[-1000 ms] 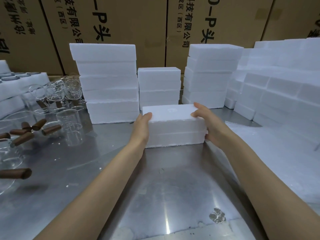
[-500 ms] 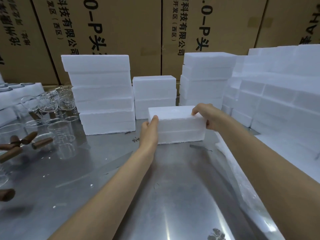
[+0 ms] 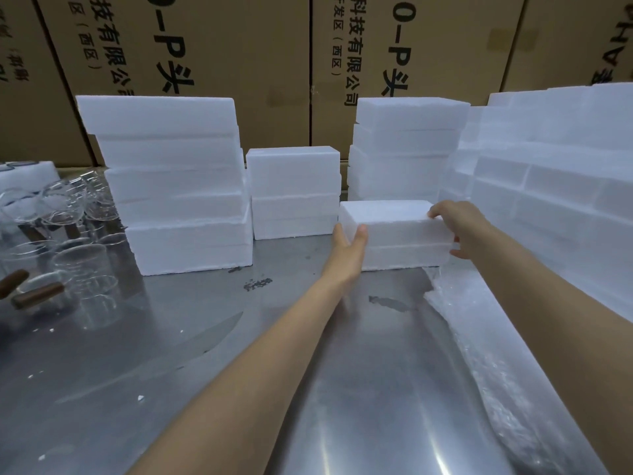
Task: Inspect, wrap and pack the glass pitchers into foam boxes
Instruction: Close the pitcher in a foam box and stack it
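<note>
foam box (image 3: 397, 234) sat on the table (image 3: 308, 389) between both hands, its long axis running left to right. left hand (image 3: 347, 246) pressed flat and open against its near-left end; right hand (image 3: 460, 228) gripped the right end.

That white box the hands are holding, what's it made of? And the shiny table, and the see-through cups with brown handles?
The foam box looks like white expanded foam: matte, grainy, with crumbly edges. The table seems to be stainless steel: grey, smooth, mirroring the light. The pitchers look like clear glass, since you can see through them. Their brown handles might be wood, though that is hard to tell.
</note>
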### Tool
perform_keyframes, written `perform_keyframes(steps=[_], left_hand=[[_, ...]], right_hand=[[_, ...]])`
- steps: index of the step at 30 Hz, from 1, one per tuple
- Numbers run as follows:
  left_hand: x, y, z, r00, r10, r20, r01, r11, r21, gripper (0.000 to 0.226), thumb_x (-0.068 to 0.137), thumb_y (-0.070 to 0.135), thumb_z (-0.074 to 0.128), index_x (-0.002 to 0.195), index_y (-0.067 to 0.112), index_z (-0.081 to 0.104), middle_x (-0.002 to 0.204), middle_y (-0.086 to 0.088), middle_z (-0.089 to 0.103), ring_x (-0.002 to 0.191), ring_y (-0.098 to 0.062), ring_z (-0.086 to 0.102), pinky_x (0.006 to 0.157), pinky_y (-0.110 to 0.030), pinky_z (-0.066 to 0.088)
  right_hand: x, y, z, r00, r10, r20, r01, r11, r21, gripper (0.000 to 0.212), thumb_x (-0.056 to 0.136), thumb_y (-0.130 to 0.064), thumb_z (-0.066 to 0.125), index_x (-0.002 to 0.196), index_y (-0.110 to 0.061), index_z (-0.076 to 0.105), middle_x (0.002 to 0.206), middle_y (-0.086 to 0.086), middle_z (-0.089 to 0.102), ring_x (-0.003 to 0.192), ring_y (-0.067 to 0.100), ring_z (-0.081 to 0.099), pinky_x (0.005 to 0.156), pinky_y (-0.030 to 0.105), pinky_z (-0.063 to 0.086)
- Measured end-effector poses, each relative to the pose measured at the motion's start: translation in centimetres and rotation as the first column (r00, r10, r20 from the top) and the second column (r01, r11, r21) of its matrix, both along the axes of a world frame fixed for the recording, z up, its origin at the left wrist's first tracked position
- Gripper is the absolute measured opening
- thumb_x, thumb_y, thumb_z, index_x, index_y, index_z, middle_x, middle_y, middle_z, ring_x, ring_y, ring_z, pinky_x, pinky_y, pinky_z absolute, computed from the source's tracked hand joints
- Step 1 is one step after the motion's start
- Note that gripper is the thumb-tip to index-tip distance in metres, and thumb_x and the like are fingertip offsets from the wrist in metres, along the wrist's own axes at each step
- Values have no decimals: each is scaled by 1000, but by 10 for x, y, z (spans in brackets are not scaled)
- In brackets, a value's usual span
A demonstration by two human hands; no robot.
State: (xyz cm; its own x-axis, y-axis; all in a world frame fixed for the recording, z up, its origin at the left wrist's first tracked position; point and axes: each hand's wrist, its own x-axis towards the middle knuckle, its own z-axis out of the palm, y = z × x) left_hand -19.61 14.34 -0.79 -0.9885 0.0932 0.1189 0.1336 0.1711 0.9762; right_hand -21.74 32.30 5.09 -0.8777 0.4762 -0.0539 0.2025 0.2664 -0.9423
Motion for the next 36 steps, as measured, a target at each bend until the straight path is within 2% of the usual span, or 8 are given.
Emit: perform_keyframes(steps=[6,10,14,18,21,25,31,36], left_hand=[[-14,15,-5,989,-80,-125,62,988,-142,60,103,31,37,153,16,7,159,-3,18,144,-24,26,117,-39,22],[-20,18,-7,987,-86,-135,54,972,-227,58,103,34,36,153,20,9,158,-5,22,141,-27,30,114,-38,27],[-21,20,-7,983,-67,-171,12,952,-306,60,102,35,40,153,23,11,156,-3,17,138,-22,33,113,-32,24],[-22,21,-7,983,-77,-169,8,927,-374,61,98,34,44,152,26,16,142,-4,23,123,-25,44,103,-29,31],[-23,21,-7,983,-79,-165,15,933,-359,50,98,29,46,143,19,28,137,-5,29,119,-27,48,92,-26,32],[-24,21,-7,983,-78,-168,15,939,-344,46,98,26,46,140,17,32,137,-7,32,119,-27,47,90,-27,30],[-23,23,-7,986,-31,-164,-26,942,-334,58,98,26,46,149,16,22,150,-6,25,133,-26,38,105,-33,31],[-18,19,-8,978,107,-182,-145,966,-215,49,90,9,49,137,11,36,137,-6,36,126,-25,40,89,-25,31]], right_hand=[[-10,13,-17,975,-175,-138,169,984,-48,29,76,-31,61,100,-15,57,107,10,52,95,28,48,80,34,39],[-11,14,-23,948,-275,-159,261,960,-103,46,75,-35,60,116,-15,59,121,9,58,109,30,54,85,32,43],[-14,13,-22,931,-320,-176,301,945,-129,47,77,-35,60,119,-17,55,123,6,57,112,30,52,87,31,42],[-17,14,-22,921,-352,-169,336,935,-116,48,79,-33,58,123,-18,47,129,6,50,118,30,47,101,38,40],[-20,15,-24,917,-362,-169,354,932,-78,48,82,-33,56,126,-19,45,132,7,47,120,31,46,102,39,39],[-23,16,-24,916,-361,-178,354,933,-70,47,85,-31,56,129,-18,45,133,7,47,121,30,45,95,35,39],[-22,13,-25,923,-352,-157,345,936,-73,52,89,-34,51,133,-11,38,136,11,45,121,33,46,97,38,40],[-13,6,-19,914,-381,-142,379,925,-36,60,91,-38,51,133,-2,28,141,17,38,126,35,42,96,40,36]])
